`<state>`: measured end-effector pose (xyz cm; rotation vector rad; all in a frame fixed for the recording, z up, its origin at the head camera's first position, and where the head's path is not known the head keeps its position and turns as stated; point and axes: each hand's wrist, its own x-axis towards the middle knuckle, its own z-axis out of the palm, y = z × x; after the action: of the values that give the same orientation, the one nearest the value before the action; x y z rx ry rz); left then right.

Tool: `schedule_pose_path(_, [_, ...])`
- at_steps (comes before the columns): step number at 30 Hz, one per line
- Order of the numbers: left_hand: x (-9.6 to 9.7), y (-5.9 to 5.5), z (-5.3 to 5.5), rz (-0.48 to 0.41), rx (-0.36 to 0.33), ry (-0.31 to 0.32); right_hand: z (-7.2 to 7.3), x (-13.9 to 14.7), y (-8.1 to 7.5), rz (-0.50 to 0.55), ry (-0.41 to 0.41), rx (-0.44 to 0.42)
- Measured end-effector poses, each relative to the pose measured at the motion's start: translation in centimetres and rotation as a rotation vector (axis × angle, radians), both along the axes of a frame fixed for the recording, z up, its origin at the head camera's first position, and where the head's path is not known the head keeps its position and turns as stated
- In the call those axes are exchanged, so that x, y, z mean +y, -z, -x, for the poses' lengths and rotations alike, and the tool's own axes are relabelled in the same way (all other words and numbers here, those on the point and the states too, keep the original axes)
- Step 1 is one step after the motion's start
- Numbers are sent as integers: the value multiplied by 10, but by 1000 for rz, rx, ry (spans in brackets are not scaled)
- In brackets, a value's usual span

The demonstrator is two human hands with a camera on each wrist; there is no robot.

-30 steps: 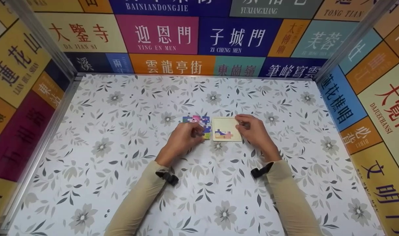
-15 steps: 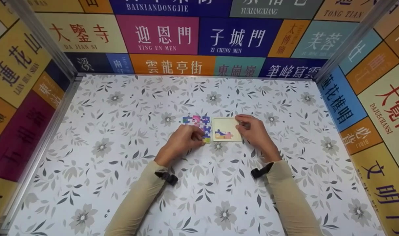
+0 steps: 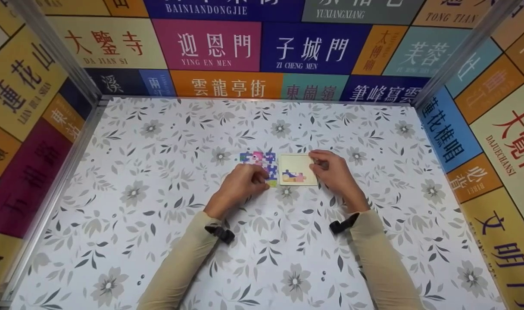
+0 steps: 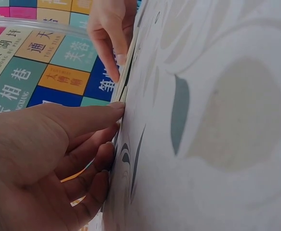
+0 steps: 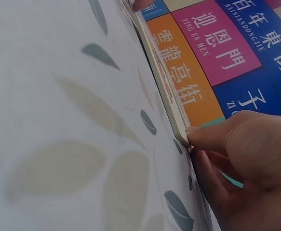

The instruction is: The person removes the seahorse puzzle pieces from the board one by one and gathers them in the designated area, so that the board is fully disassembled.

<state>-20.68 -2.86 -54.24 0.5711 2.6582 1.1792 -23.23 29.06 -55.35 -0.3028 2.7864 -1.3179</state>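
A shallow cream puzzle tray [image 3: 295, 163] lies on the table, with a few joined puzzle pieces [image 3: 293, 176] in its lower left part. My right hand [image 3: 331, 171] grips the tray's right edge; in the right wrist view the thumb [image 5: 205, 137] sits at its corner. Left of the tray, several colourful jigsaw pieces [image 3: 257, 156] lie close together. My left hand [image 3: 243, 183] covers part of them, with thumb and fingers curled and pinching a green-yellow puzzle piece [image 3: 272, 183] at the tray's lower left. In the left wrist view the thumb [image 4: 99, 117] reaches the tabletop, fingers curled beneath.
A white floral sheet [image 3: 193, 258] covers the table. Printed panels [image 3: 219, 45] in many colours wall in its back and sides, with clear corner posts [image 3: 456, 51]. Both wrists wear black camera straps [image 3: 221, 233].
My left hand has shifted slightly toward me with the green-yellow puzzle piece, then barely moved, uncovering more of the pieces behind it. The right hand and the tray have stayed put.
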Motion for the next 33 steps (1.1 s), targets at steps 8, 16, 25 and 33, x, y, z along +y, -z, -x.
schedule_pose_path(8, [1,1,0,13,33,-2,-1,-1,-1,3,2,-2])
schedule_pose_path(16, [2,2,0,3,51,-11,-2,-1,-2,-2,5,-4])
schedule_pose_path(25, [4,2,1,29,54,-16,-1,-2,-3,-5,13,-18])
schedule_pose_path(33, [14,-2,-4,56,132,-34,0,-1,-1,0,12,-20])
